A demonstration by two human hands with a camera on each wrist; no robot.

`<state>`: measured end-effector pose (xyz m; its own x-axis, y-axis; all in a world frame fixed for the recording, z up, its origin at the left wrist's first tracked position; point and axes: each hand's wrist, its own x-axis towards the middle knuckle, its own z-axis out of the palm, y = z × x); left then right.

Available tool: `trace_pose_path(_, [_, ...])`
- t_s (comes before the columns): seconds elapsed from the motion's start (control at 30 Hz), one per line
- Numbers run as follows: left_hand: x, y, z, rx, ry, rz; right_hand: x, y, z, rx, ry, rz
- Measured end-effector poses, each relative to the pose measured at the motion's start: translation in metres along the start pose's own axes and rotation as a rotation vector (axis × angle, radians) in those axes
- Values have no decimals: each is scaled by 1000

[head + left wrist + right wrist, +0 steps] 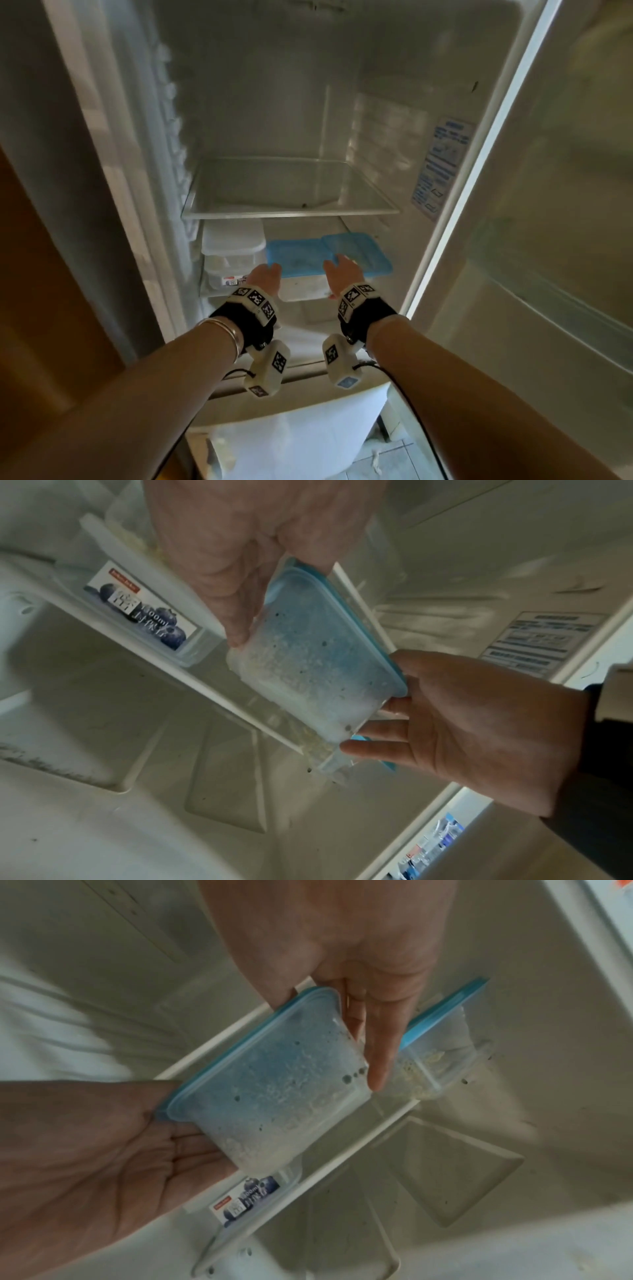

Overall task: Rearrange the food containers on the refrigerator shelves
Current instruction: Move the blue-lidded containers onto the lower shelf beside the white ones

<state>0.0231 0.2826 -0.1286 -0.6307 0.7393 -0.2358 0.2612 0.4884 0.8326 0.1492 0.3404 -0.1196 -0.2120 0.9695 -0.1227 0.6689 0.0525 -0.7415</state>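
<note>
Blue lids made the two small tubs easy to spot on the lower fridge shelf (308, 297), sitting side by side to the right of a stack of white boxes (233, 255). The left hand (264, 277) and right hand (343, 272) were both clamped on the sides of the nearer-left blue-lidded tub (295, 258), fingers lying down its frosted walls and a thumb over the lid edge, so both hands were gripping the same tub. The wrist views showed it tilted a bit, with its base at the shelf's front lip; I couldn't tell if it was fully off the glass. The second blue-lidded tub (441, 1045) was just beside it, the right fingers wedged between the two.

If I were doing this, I'd level it out before moving, since there's condensation and loose food inside. The upper glass shelf (291, 214) looked like the obvious spot, so watch its front edge on the way up.
</note>
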Motion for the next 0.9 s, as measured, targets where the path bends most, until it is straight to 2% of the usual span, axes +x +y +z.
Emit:
trace_pose_path(0.07, [13,-6,7,13,10,55,8,2,4,-29,-16,-6])
trace_pose_path(0.23, [27,-7,10,-44,-14,0,25,9,12,-164,-28,-39])
trace_pose_path(0.4, [43,-14,17,8,-47,40,33,14,16,-151,-46,-38])
trace_pose_path(0.6, [47,-15,21,62,-2,51,29,16,14,-248,-205,-114])
trace_pose_path(0.9, [40,-19,16,42,7,53,25,17,16,-466,-203,-170])
